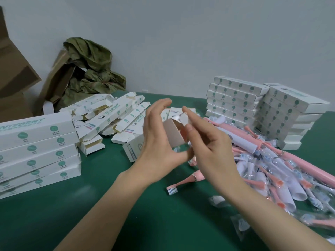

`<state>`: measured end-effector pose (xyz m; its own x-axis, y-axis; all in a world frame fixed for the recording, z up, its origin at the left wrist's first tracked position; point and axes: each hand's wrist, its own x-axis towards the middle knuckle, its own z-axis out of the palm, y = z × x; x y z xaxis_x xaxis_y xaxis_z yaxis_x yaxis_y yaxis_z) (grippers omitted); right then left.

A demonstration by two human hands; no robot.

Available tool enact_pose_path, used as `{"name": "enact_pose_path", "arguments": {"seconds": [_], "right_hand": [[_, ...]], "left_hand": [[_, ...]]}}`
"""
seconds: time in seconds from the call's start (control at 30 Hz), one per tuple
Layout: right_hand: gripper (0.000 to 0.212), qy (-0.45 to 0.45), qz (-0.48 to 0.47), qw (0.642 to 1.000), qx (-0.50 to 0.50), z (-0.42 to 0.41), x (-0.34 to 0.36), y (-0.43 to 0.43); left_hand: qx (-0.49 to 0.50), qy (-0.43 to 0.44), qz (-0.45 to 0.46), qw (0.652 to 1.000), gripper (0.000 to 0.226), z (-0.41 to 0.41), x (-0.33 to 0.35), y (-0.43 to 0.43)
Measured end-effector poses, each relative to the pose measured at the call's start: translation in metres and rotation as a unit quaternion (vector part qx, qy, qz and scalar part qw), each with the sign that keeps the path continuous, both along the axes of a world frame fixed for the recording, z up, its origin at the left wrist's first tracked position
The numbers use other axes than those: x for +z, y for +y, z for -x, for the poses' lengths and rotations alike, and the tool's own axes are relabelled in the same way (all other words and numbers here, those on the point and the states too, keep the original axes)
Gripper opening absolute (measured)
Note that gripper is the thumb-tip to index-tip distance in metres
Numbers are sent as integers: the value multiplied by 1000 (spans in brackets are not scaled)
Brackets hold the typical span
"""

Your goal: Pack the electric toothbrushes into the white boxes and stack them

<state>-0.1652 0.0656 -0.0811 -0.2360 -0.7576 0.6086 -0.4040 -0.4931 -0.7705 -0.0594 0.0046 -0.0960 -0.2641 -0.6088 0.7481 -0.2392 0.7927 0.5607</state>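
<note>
Both hands up over the green table [90, 205], mid-frame. Left hand [159, 140] grips the white box [174, 134]: thumb underneath, fingers curved round the far side. The box's open end faces the camera. Right hand [208, 147] pinches the end flap [184, 119] between thumb and forefinger, other fingers loosely curled. The box is held clear of the table (pinkish tint inside the opening, can't tell what it is).

Pink electric toothbrushes [253, 142] are heaped to the right with bagged brush heads and rolled white sheets. One loose toothbrush [183, 182] lies on the table just below the hands, bristles toward the camera.

Closed boxes:
- left stack [36, 147] at the table's near-left
- two right stacks [233, 98] at the back right, touching each other

A pile of open empty boxes [112, 115] sits behind the left hand. Brown cartons [14, 78] and a crumpled green bag [90, 69] stand against the wall at the far left.
</note>
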Motion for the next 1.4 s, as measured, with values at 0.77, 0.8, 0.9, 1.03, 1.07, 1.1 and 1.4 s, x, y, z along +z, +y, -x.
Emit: {"name": "enact_pose_path", "arguments": {"seconds": [0.77,0.8,0.9,1.03,1.07,1.1,1.4], "right_hand": [[42,158,50,982,-93,3,-12,-5],[43,165,46,981,-90,4,-12,-6],[43,120,32,990,-60,11,-6,-4],[34,-1,30,999,-42,20,-1,-4],[26,-4,7,999,-46,22,-2,-7],[21,1,-33,998,-44,22,-4,-9],[33,199,-196,960,14,-5,-32,-8]], "left_hand": [[89,30,6,996,63,5,-9,-1],[86,26,3,996,64,6,-9,-1],[91,-14,30,995,68,4,1,0],[134,-57,82,986,75,-20,51,1],[138,-64,66,986,76,-32,69,-1],[152,-94,58,982,73,-47,87,-5],[274,-504,-195,796,40,-193,141,-45]]}}
